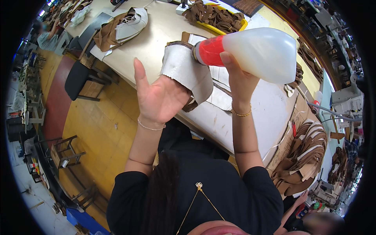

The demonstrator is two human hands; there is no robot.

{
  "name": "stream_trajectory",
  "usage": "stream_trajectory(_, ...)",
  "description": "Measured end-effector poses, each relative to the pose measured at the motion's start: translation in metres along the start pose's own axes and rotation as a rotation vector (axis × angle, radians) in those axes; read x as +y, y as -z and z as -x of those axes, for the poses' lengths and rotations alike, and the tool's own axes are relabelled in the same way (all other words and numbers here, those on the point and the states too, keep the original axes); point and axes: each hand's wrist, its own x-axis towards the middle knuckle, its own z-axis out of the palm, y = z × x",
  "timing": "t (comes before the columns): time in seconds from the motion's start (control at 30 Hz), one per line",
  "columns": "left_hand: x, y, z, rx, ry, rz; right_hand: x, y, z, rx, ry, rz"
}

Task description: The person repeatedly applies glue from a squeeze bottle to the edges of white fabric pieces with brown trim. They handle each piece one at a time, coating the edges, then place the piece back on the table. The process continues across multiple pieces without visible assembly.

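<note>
My right hand (pixel 241 84) grips a translucent white plastic bottle (pixel 263 55) by its red-wrapped neck. The bottle is tipped sideways, and its dark tip meets the brown edge of a pale curved shoe-upper piece (pixel 186 66). That piece drapes over the fingers of my left hand (pixel 158 98), which bears it from beneath. The left palm faces up with its thumb stretched out; the fingers are hidden under the piece. Behind and below it, more white and brown cut pieces (pixel 220 98) lie on the table (pixel 156 43).
Stacked white and brown uppers (pixel 131 25) lie at the far left of the table. A yellow tray (pixel 243 26) of brown pieces stands at the back. Fanned brown pieces (pixel 305 152) sit at right, near another person's arm (pixel 290 213). A dark chair (pixel 80 80) stands at left.
</note>
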Motion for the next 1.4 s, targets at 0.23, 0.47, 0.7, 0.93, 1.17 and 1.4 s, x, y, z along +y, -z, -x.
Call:
stream_trajectory(0.23,0.002,0.014,-0.002,-0.099,-0.002,0.088,0.01,0.012,-0.002,-0.263,0.213,0.117)
stream_trajectory(0.47,-0.001,0.003,-0.001,0.062,-0.076,-0.034,-0.002,0.017,0.005,-0.41,0.486,0.233)
stream_trajectory(0.7,0.006,0.002,-0.002,0.01,-0.079,0.078,0.015,0.017,0.009,-0.179,0.301,0.073)
stream_trajectory(0.93,0.008,0.01,0.002,0.072,-0.082,0.058,0.008,0.021,-0.007,0.218,0.151,-0.075)
stream_trajectory(1.17,0.01,0.011,0.004,0.106,-0.003,0.033,0.008,0.032,-0.019,0.14,0.0,-0.095)
stream_trajectory(1.4,0.016,-0.008,-0.008,0.211,0.078,0.0,0.022,0.031,-0.006,0.121,0.144,-0.23)
